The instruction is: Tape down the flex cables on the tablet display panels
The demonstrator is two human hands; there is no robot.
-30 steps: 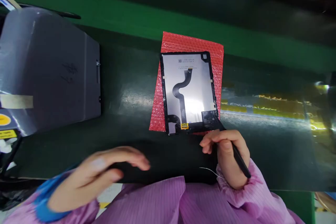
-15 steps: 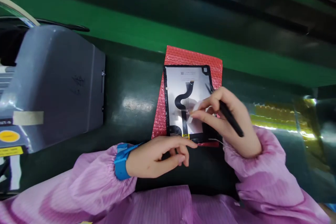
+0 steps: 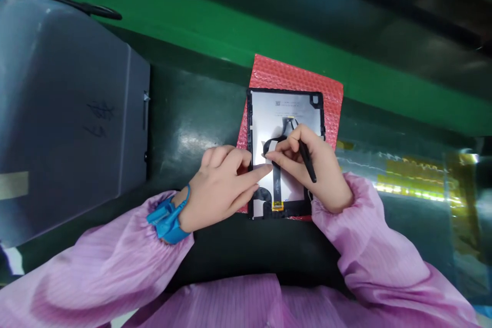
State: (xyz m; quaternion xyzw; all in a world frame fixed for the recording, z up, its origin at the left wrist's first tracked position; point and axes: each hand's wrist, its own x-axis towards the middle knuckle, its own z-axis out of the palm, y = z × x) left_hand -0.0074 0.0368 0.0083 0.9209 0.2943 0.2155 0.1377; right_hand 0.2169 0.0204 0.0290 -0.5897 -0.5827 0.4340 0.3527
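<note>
A tablet screen panel (image 3: 261,118) with a silver back and black frame lies face down. A black flex cable (image 3: 277,184) winds across it to a gold connector end. My right hand (image 3: 315,164) is over the panel's right half, with black tweezers (image 3: 307,160) tucked in the fingers. Its thumb and index finger pinch a small white strip (image 3: 273,146) at the cable's bend. My left hand (image 3: 223,184) reaches over the panel's left edge, holding nothing. Its index finger points out to the cable just below the strip; the other fingers are partly bent.
Red bubble wrap (image 3: 295,79) lies under the panel on the dark green mat (image 3: 192,113). A large grey machine housing (image 3: 77,113) stands at left. Yellow tape strips (image 3: 407,179) lie at right. A blue wrist strap (image 3: 169,220) is on my left wrist.
My left hand has moved up from below the panel onto its left side. My right hand has brought the white strip down to the cable's bend. The view has shifted slightly.
</note>
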